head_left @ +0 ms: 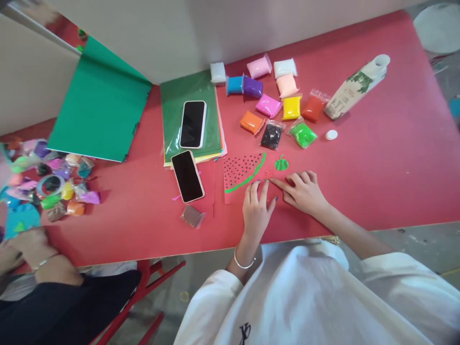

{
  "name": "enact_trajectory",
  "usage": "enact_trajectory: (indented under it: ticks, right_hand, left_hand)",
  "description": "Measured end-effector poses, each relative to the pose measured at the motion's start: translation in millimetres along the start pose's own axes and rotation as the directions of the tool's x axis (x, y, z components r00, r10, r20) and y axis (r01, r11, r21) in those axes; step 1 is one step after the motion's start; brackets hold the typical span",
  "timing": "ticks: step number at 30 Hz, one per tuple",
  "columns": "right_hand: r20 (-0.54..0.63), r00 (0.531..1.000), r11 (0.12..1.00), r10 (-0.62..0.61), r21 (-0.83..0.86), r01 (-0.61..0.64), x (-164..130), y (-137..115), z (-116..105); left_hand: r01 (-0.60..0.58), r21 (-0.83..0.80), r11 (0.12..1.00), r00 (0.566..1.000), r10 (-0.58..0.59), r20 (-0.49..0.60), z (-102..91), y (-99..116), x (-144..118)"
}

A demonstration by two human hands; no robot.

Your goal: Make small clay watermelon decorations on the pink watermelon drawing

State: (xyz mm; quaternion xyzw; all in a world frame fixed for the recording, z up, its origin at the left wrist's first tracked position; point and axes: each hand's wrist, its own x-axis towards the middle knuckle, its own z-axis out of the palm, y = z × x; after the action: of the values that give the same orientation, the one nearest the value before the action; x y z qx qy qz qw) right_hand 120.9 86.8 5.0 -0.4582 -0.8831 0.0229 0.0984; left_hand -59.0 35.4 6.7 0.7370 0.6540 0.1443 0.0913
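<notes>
White sleeves fill the bottom of the frame, and both hands rest on the red surface (395, 158) just above them. At lower centre, the left hand (256, 211), a bangle on its wrist, lies flat with fingers spread and holds nothing, its fingertips at the lower edge of the paper watermelon slice (240, 172). Just to its right, the right hand (304, 191) is loosely open too; its forefinger stretches left and presses on a small red clay piece (268, 175) beside the slice, with no grip closed around anything.

That slice looks well advanced: red paper dotted with black seeds and edged with a green clay rind. A small striped green clay watermelon (281, 163) sits finished just above the fingers. By the look of it, only the little red piece is in progress.

Left of centre lie a spent foil wrapper (193, 215) and two phones (187, 175), the farther one on a stack of coloured paper (172, 103). Higher up, right of centre, packets of coloured clay (269, 105) cluster, with a white cap (331, 134) and a tipped carton (354, 88) toward the upper right. At lower left another person's hand (25, 247) sits by more clay packets (53, 177).
</notes>
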Motion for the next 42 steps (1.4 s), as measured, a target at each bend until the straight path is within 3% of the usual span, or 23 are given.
enact_trajectory:
  ticks: [42]
  right_hand:
    - [-0.026,0.999,0.999,0.033,-0.018,-0.034,-2.5,-0.8,2.7]
  left_hand:
    - [-0.013,0.061,0.998,1.000,0.011,0.027,3.1,-0.9,-1.0]
